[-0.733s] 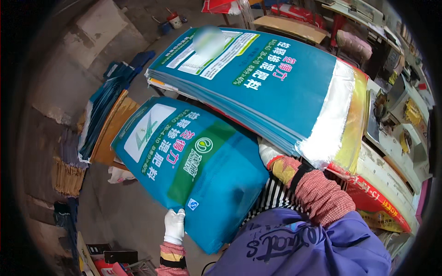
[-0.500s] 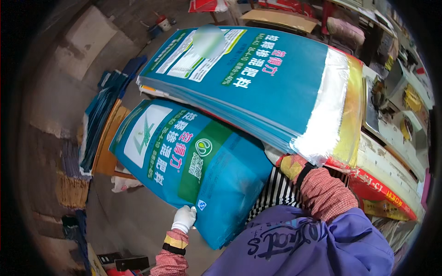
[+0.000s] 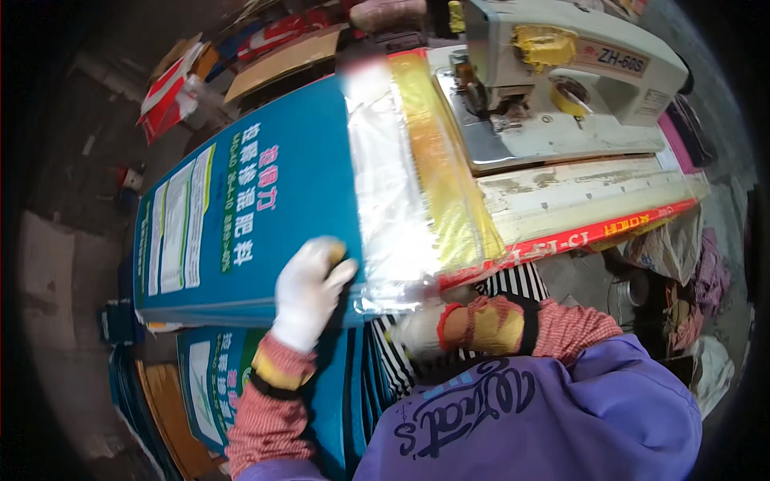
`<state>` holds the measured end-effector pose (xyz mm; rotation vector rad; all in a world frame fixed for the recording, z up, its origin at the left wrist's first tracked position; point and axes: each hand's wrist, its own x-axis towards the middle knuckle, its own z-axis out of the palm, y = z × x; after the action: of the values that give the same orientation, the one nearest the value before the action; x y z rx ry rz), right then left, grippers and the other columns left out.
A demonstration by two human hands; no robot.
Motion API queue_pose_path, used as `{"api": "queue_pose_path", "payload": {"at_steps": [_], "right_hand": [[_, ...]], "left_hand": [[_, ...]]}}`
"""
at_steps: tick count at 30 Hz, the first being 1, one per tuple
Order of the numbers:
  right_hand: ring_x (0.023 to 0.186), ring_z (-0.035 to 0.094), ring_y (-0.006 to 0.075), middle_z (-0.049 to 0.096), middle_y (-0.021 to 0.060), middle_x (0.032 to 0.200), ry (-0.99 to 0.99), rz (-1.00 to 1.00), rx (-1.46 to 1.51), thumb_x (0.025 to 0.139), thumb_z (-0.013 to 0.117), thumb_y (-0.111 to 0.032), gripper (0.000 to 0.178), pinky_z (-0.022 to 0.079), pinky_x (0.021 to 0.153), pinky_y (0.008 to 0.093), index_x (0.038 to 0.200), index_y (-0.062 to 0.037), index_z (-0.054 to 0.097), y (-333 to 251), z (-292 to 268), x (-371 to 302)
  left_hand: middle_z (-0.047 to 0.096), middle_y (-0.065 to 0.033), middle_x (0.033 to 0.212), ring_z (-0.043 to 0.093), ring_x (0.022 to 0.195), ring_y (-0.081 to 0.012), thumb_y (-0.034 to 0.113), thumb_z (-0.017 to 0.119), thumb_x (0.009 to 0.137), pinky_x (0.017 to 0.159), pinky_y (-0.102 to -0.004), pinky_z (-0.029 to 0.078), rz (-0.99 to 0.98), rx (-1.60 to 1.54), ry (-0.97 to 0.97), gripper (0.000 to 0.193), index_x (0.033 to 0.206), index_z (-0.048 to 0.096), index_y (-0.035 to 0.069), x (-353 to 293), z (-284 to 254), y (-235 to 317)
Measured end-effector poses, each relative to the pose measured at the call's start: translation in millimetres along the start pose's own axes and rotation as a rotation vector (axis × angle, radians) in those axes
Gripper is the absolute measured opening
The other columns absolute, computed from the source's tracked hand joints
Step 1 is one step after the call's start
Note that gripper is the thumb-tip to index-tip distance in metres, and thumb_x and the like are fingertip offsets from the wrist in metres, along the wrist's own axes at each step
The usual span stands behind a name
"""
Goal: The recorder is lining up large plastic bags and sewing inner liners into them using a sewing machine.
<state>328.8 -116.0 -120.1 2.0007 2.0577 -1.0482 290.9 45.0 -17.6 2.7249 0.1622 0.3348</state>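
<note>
A flat stack of teal sacks [image 3: 313, 172] lies in front of the person, left of a pale sewing machine [image 3: 597, 68]. The top sack carries a column of large white characters [image 3: 241, 196], a shorter row in pinkish red and finer lines in green. Near its far-left end sits a white panel [image 3: 180, 220] of small text, too fine to make out. At the right end the teal gives way to a shiny silver-white band [image 3: 391, 192], then yellow film [image 3: 441, 160].

The two hands are apart. The left hand [image 3: 311, 293], in a white glove, is over the near edge of the stack beside the silver band, fingers loosely spread. The right hand [image 3: 427, 330], gloved and blurred, is close to the clear plastic along that same edge; whether it grips anything, I cannot tell. Below the stack's near edge is another sack [image 3: 333, 421], teal with white and pink characters, partly hidden by the left sleeve.

The machine bears a plate of dark lettering and a yellow roll [image 3: 570, 96]. It stands on a worn, off-white desk [image 3: 573, 192], whose near edge has a red strip [image 3: 589, 243] with white and yellow print. Right of this hangs a translucent bag [image 3: 670, 248]; its contents are unclear.
</note>
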Motion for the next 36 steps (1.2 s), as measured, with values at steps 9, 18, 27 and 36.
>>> {"api": "queue_pose_path", "payload": {"at_steps": [9,18,27,36], "right_hand": [[0.068,0.061,0.0145,0.066,0.0074,0.083,0.672,0.3,0.977,0.086,0.054,-0.025,0.024,0.049,0.066,0.0266,0.095,-0.0053,0.065,87,-129,-100],[0.058,0.059,0.0146,0.066,0.0087,0.072,0.788,0.472,1.364,0.081,0.064,-0.036,0.037,0.046,0.055,0.0289,0.083,0.0006,0.067,113,-174,-30],[0.064,0.06,0.0212,0.063,0.014,0.072,0.923,0.322,1.222,0.074,0.065,-0.053,0.053,0.045,0.059,0.0325,0.086,-0.001,0.067,124,-188,39],[0.059,0.053,0.0108,0.06,0.0059,0.07,0.809,0.264,1.319,0.081,0.065,-0.032,0.029,0.043,0.052,0.0255,0.092,-0.0049,0.066,133,-161,-39]], "left_hand": [[0.06,-0.0158,0.081,0.057,0.084,-0.0336,0.014,0.06,0.078,0.074,-0.0393,0.046,-0.029,0.089,-0.077,0.014,0.085,0.061,0.002,72,37,3],[0.06,-0.0102,0.075,0.059,0.067,-0.0252,0.008,0.061,0.077,0.061,-0.0327,0.047,0.221,0.185,-0.134,0.008,0.083,0.06,0.002,47,-1,15],[0.061,-0.0035,0.077,0.054,0.065,-0.0077,0.015,0.064,0.082,0.061,-0.0213,0.045,-0.371,-0.841,0.075,0.02,0.092,0.057,-0.002,100,12,-14],[0.058,-0.0035,0.072,0.055,0.061,-0.0092,0.017,0.063,0.085,0.058,-0.0213,0.045,-0.233,-0.823,0.397,0.018,0.085,0.056,0.001,68,-72,-97]]}}
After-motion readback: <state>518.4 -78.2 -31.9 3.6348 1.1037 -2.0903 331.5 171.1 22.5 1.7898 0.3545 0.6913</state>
